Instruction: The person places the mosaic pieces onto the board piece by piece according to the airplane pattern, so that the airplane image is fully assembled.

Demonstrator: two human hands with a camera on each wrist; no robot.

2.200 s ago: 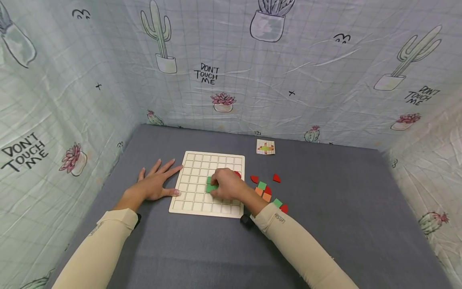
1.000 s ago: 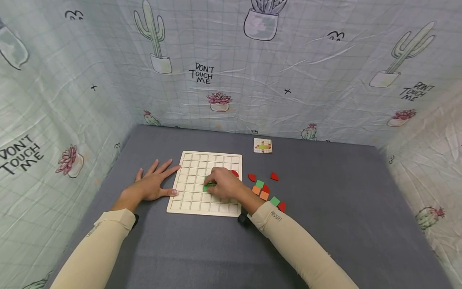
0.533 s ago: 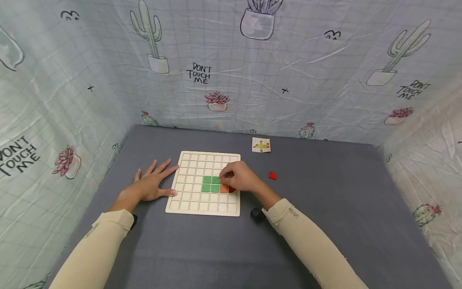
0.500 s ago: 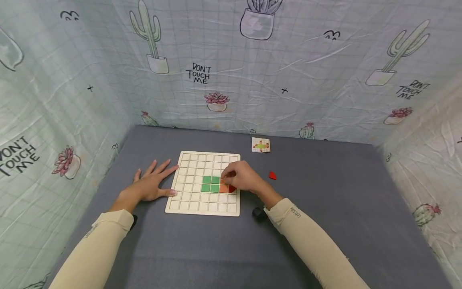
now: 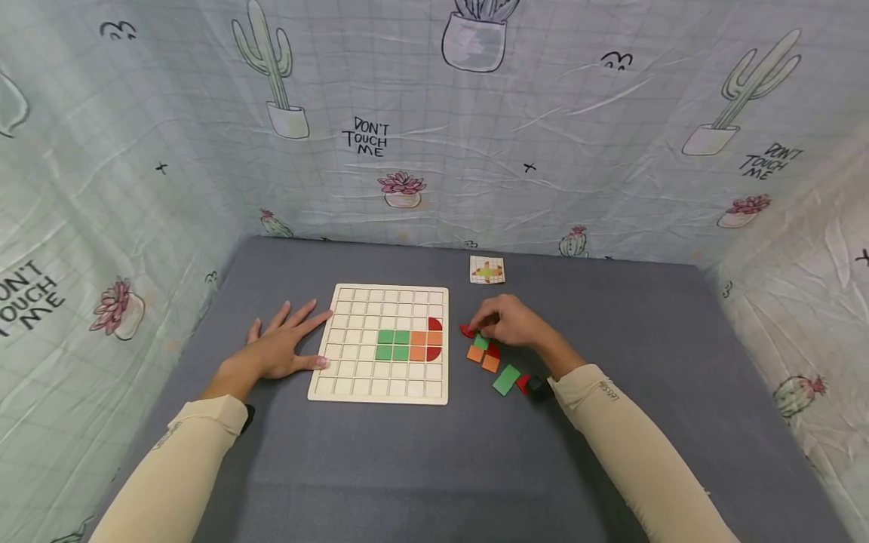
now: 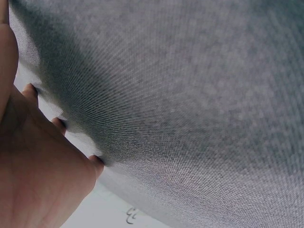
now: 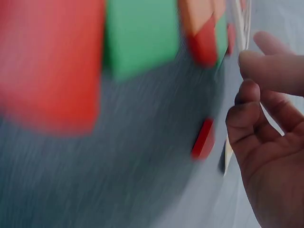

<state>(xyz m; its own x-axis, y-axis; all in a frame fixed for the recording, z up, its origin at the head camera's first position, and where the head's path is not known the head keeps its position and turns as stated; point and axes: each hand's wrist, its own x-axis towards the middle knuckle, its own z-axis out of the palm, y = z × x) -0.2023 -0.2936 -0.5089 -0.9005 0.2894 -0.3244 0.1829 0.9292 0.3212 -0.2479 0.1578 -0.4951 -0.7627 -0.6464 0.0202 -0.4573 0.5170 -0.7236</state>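
Note:
A pale wooden grid board lies left of centre. On its right half sit several green squares, several orange squares and two red quarter-circle pieces. My left hand rests spread on the cloth, index fingertip and thumb at the board's left edge. Right of the board, my right hand is over loose pieces, fingertips close to a red quarter-circle and a green square. In the right wrist view its thumb and fingers bend loosely together, with no piece showing between them.
Loose orange squares, a green piece and more red pieces lie right of the board. A small patterned card lies at the back. Printed cloth walls stand around the grey tabletop.
My right hand lets go of an orange square on the board and moves right to the loose pieces. The left hand stays put, and the head view shifts slightly.

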